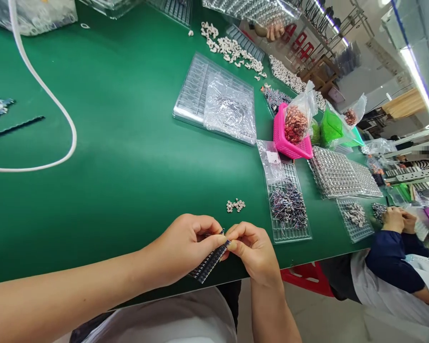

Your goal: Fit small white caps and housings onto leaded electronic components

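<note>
Over the table (139, 143) — dark strips (211, 263); both hands (186, 248) (256, 251) pinching

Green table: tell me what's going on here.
The person's left hand pinches a dark ribbed strip at the near edge of the green table; the right hand meets it at one end. A small cluster of pale pieces lies just beyond the hands. To the right, a clear tray holds wiry parts.
</note>
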